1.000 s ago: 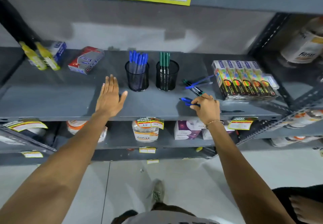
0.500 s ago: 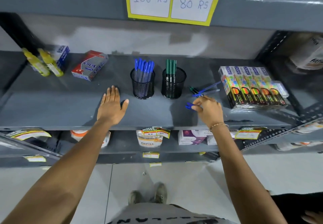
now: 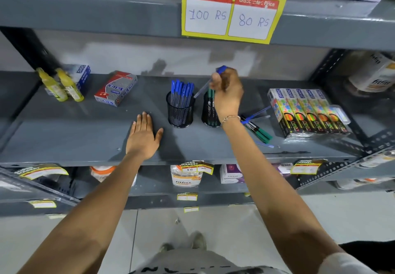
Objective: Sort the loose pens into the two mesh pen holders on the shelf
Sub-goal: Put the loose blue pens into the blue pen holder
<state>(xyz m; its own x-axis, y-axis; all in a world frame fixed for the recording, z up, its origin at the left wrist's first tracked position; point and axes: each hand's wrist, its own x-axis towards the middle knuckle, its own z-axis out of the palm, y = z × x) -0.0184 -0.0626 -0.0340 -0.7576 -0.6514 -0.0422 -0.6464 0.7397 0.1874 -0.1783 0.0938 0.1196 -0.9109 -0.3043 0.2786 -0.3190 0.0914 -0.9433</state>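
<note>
Above the green-pen holder (image 3: 210, 111), the right hand (image 3: 227, 94) pinched a blue pen (image 3: 221, 69), tip toward the blue-pen holder (image 3: 180, 111) at 9 o'clock. At 7 o'clock the left hand (image 3: 144, 138) lay flat on the shelf (image 3: 74, 132), holding nothing. Loose pens (image 3: 257, 129) waited at 4 o'clock.

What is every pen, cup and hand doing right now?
Right hand: raised, gripping a blue pen.
Left hand: flat on the shelf.
Left holder: upright, full of blue pens.
Right holder: upright, holding green pens.
Loose pens: lying on the shelf, unsorted.
</note>
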